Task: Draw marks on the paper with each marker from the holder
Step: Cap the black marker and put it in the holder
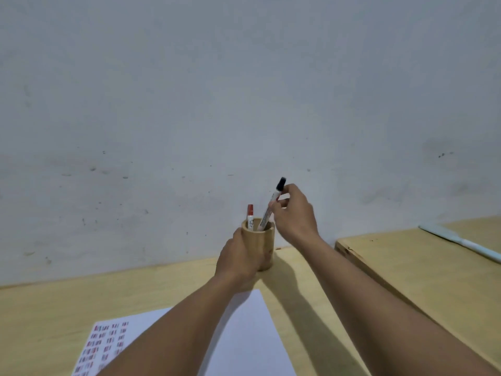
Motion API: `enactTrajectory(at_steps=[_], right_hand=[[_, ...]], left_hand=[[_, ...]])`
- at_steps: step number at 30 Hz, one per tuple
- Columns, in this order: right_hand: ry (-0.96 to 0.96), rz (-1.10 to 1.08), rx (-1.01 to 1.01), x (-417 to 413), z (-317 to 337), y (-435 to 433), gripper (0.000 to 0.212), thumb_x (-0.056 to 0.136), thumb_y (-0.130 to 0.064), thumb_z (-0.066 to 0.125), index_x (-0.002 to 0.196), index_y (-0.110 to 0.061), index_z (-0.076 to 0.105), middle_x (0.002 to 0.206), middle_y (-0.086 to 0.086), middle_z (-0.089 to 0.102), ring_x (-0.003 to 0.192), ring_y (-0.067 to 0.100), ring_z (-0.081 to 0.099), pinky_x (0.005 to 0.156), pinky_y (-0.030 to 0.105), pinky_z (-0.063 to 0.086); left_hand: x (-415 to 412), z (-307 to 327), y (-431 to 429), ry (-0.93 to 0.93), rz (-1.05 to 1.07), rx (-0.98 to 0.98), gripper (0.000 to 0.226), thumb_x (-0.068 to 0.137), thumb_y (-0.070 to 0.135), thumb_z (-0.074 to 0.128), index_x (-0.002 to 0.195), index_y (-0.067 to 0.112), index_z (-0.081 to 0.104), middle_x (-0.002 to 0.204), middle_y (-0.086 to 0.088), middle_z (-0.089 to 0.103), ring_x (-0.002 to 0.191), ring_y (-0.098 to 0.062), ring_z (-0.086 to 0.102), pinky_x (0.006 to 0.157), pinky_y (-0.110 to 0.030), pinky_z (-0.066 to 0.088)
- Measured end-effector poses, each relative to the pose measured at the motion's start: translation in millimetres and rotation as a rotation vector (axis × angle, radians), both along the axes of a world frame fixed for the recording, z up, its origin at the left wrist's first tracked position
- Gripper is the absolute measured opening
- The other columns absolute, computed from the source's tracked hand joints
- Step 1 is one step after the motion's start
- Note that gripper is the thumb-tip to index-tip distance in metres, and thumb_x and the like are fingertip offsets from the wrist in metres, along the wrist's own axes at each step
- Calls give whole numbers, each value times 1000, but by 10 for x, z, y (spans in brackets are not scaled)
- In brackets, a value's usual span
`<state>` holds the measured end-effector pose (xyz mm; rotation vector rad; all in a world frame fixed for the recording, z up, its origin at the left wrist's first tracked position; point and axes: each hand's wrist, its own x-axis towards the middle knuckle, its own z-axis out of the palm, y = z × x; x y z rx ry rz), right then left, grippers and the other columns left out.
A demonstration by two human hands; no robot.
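- Now the left hand (238, 260) is wrapped around the side of the wooden holder (261, 246), which stands upright on the table (54, 308) near the wall (244, 90).
- The right hand (294, 213) pinches the black marker (272, 203) with its fingers closed on the upper part; the marker is tilted, its lower end inside the holder.
- A red marker (250, 217) stands upright in the holder, beside the black one.
- The paper (249, 335) lies on the table in front of the holder, with small red and dark marks on its left part.
- A pale long object (461, 241) lies on the second table (420, 267) at the right.
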<state>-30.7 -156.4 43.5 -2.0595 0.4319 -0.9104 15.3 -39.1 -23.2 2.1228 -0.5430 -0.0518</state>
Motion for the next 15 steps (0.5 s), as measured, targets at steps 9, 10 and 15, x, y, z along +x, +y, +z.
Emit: enactTrajectory(at_steps=[9, 10, 15], right_hand=[[256, -33, -65, 315, -385, -63, 22, 93, -23, 58, 88, -7, 72, 84, 6, 71, 76, 25, 67, 65, 33, 50], [267, -36, -66, 345, -407, -64, 24, 92, -23, 59, 84, -5, 73, 77, 6, 70, 72, 26, 67, 64, 33, 51], [287, -53, -31, 379, -400, -29, 27, 89, -20, 63, 70, -2, 67, 62, 4, 58, 56, 23, 53, 54, 30, 41]], left_hand=[[291, -298, -148, -85, 88, 54, 63, 85, 71, 20, 110, 26, 55, 101, 4, 70, 91, -24, 66, 80, -45, 56], [307, -306, -152, -82, 79, 54, 59, 87, 69, 21, 110, 26, 55, 100, 4, 70, 90, -24, 66, 80, -45, 56], [300, -305, -125, -88, 93, 77, 53, 87, 60, 33, 119, 23, 54, 109, 1, 71, 97, -26, 66, 84, -44, 55]])
